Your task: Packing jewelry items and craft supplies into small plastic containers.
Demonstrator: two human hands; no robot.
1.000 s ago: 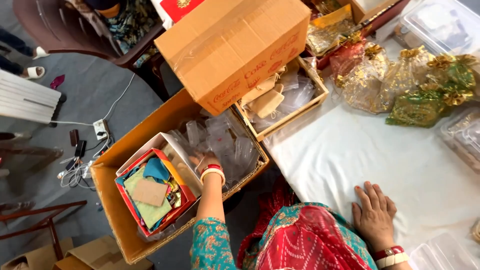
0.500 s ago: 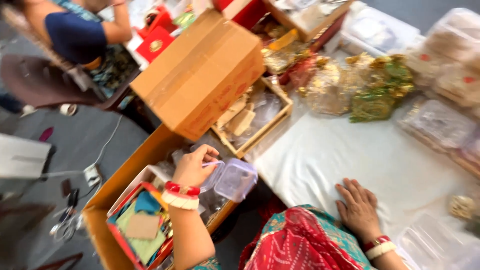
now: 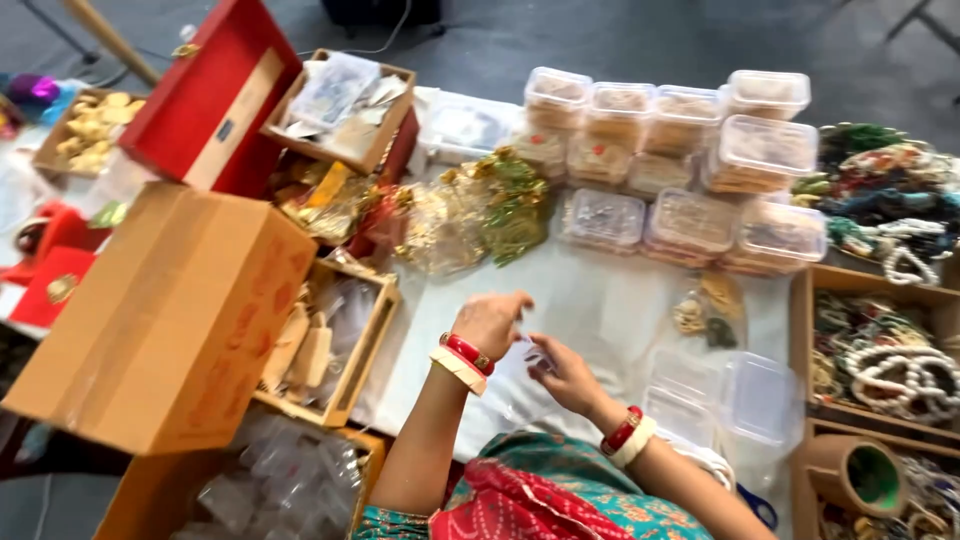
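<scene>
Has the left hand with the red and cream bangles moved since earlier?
Yes. The left hand came up out of the low cardboard box onto the white table.

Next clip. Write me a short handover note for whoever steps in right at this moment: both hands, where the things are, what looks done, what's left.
Left hand and right hand meet over the white table cloth, both fingering a small clear plastic item; too blurred to tell what it is, or if it is open.
Empty clear containers lie to the right, filled lidded tubs at the far edge, a cardboard box to the left.
Done: many tubs filled. Left: the small clear item is unfilled, from what shows.
</scene>
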